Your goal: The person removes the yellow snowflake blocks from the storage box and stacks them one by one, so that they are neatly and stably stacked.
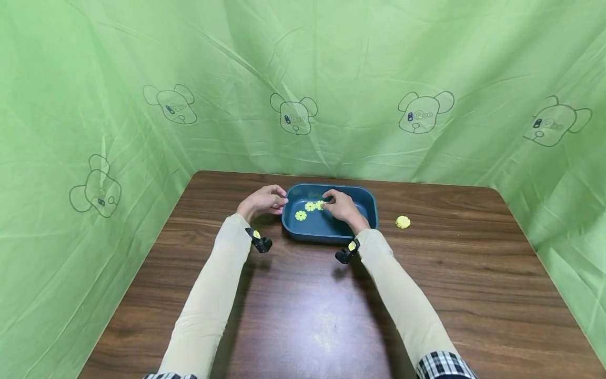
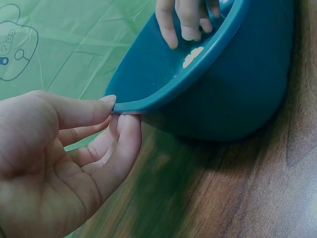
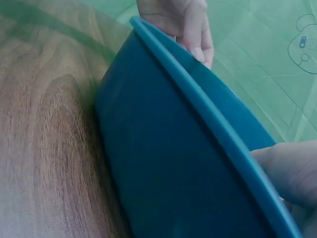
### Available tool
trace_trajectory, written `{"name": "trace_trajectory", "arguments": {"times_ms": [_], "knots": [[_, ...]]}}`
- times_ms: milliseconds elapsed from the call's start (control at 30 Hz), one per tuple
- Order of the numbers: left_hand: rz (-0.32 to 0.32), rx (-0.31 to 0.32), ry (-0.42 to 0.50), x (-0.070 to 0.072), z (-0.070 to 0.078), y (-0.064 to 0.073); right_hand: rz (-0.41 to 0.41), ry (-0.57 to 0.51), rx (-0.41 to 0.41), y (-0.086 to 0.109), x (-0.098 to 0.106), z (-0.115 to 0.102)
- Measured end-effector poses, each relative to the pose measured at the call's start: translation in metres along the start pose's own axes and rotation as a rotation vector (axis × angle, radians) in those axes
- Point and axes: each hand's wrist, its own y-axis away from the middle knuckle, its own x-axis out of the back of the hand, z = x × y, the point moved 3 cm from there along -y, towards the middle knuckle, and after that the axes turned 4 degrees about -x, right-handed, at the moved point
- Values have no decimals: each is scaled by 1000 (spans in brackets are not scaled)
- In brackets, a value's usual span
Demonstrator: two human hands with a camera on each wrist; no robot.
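Observation:
A dark blue plastic basin (image 1: 326,231) stands on the wooden table, with several flat yellow flower-shaped pieces (image 1: 300,215) on its floor. At its left end my left hand (image 1: 266,201) pinches the rim; the left wrist view shows the thumb on top and bent fingers underneath. My right hand (image 1: 342,206) reaches down inside the basin, its fingertips right at the rightmost yellow flower piece (image 1: 319,205). In the right wrist view the basin's wall (image 3: 168,148) hides most of that hand, and I cannot tell whether it grips the flower.
To the right of the basin, a yellow scalloped piece (image 1: 403,222) lies on the table (image 1: 473,252). Green curtains (image 1: 350,63) with outlined bear heads hang behind the table and at both sides. Each wrist wears a black camera mount.

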Motion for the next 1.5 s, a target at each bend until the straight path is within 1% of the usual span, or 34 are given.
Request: {"name": "trace_trajectory", "arguments": {"times_ms": [100,267,433,600,733,833,1100,1200,1300,1500], "knots": [[-4,-5,-5,-1,2,1,-18,83,15,-2,-1,-1],[-11,-20,-9,-1,5,2,-23,201,44,-4,-2,-3],[-9,-21,-12,0,6,2,-9,267,49,-3,-2,-5],[-11,-25,-15,0,4,1,15,299,10,-1,-2,-3],[-11,-22,-8,0,1,-1,24,272,-44,1,0,0],[-6,-19,-5,-1,0,-2,26,238,-66,4,4,3],[-6,-22,3,0,-1,-4,-24,118,-83,11,15,11],[-6,-20,1,1,-2,-4,-19,90,-73,13,19,13],[-3,-17,2,1,-2,-6,3,51,-59,15,24,15],[-7,-18,4,1,-2,-5,63,-71,-27,21,34,18]]}}
